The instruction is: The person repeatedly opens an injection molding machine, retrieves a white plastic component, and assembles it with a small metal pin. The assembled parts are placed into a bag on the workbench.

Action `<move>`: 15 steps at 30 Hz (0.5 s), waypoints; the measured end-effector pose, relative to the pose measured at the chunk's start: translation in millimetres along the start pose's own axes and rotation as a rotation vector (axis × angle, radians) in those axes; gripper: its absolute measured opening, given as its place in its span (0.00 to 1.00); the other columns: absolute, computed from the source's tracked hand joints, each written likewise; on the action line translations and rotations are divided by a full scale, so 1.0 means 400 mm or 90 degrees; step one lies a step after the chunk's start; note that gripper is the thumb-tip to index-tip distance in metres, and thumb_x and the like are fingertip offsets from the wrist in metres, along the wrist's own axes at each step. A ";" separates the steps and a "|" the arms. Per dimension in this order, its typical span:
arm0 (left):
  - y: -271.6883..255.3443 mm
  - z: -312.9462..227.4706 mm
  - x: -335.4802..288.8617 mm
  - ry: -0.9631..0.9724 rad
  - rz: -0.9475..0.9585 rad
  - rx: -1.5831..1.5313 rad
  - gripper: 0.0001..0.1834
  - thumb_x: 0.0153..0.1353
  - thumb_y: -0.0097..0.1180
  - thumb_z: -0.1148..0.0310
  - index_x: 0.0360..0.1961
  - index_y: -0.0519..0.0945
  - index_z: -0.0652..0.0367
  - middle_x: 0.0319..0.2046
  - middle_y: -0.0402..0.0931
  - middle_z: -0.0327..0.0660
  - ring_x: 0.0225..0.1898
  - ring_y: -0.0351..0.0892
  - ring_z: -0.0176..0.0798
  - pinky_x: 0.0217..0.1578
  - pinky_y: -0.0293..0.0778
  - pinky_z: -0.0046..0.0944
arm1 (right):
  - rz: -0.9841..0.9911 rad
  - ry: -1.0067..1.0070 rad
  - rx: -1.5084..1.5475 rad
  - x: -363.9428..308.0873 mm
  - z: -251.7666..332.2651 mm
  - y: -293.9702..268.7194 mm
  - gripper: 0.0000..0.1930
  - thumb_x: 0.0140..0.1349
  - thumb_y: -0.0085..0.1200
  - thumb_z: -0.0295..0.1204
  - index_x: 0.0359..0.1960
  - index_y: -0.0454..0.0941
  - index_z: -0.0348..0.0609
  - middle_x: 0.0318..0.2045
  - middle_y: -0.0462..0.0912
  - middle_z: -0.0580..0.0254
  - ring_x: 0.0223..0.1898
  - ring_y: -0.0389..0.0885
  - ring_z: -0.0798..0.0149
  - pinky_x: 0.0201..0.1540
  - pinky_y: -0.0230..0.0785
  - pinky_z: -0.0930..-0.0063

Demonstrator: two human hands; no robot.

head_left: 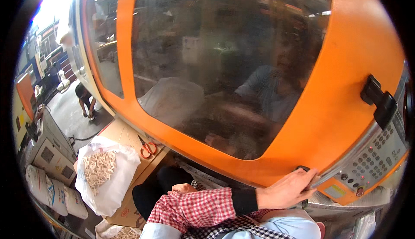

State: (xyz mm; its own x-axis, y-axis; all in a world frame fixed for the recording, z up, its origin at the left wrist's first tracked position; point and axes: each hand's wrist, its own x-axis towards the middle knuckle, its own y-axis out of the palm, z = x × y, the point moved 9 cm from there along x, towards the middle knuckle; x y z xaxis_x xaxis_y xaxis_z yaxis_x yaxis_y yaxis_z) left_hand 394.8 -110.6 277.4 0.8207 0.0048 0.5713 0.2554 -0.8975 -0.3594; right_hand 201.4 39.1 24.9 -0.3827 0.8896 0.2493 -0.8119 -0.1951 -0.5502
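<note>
My left arm, in a red-checked sleeve with a black cuff, reaches across to the right. At its end my left hand is closed at the lower right edge of the orange machine door, its fingers bent around a dark door handle that it partly covers. Behind the checked sleeve, above my dark-clothed legs, part of my right hand shows. Its fingers look curled, and what they hold, if anything, is hidden. The door stands closed, and its large dark window mirrors the surroundings.
A button panel and black handle sit at right. Orange-handled scissors lie on cardboard. A white bag holds many small cream parts. Filled sacks stand at left; another person crouches farther off.
</note>
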 end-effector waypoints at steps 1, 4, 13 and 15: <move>-0.009 -0.001 -0.002 0.015 -0.015 0.021 0.13 0.59 0.52 0.66 0.36 0.62 0.61 0.21 0.66 0.46 0.30 0.67 0.49 0.33 0.66 0.45 | 0.001 0.000 -0.006 -0.008 -0.001 -0.008 0.10 0.59 0.52 0.31 0.29 0.72 0.34 0.23 0.75 0.52 0.28 0.75 0.57 0.31 0.65 0.66; -0.079 -0.001 -0.041 -0.020 -0.043 0.040 0.13 0.57 0.55 0.69 0.35 0.65 0.62 0.22 0.67 0.45 0.28 0.70 0.46 0.29 0.68 0.42 | 0.023 -0.019 -0.010 -0.021 0.010 -0.020 0.10 0.59 0.52 0.30 0.30 0.72 0.34 0.24 0.75 0.52 0.30 0.75 0.57 0.32 0.65 0.66; -0.345 0.024 -0.238 -0.215 -0.217 0.028 0.10 0.55 0.55 0.81 0.38 0.72 0.64 0.31 0.75 0.40 0.37 0.74 0.34 0.44 0.68 0.37 | 0.338 -0.262 0.134 -0.126 0.293 -0.214 0.09 0.59 0.52 0.29 0.33 0.72 0.35 0.26 0.76 0.54 0.32 0.77 0.59 0.34 0.66 0.66; -0.410 0.009 -0.281 -0.162 -0.311 0.058 0.09 0.57 0.55 0.79 0.39 0.71 0.64 0.29 0.73 0.36 0.27 0.69 0.26 0.29 0.67 0.27 | 0.429 -0.227 0.229 -0.144 0.353 -0.298 0.09 0.60 0.52 0.31 0.32 0.72 0.36 0.25 0.76 0.57 0.28 0.75 0.63 0.30 0.64 0.67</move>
State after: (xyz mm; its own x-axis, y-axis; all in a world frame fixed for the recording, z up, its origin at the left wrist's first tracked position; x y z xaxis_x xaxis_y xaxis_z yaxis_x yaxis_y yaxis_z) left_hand 262.3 37.7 269.5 0.6903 0.5277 0.4951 0.6715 -0.7220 -0.1667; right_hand 258.1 -47.1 188.8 -0.9031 0.3638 0.2280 -0.4275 -0.8111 -0.3991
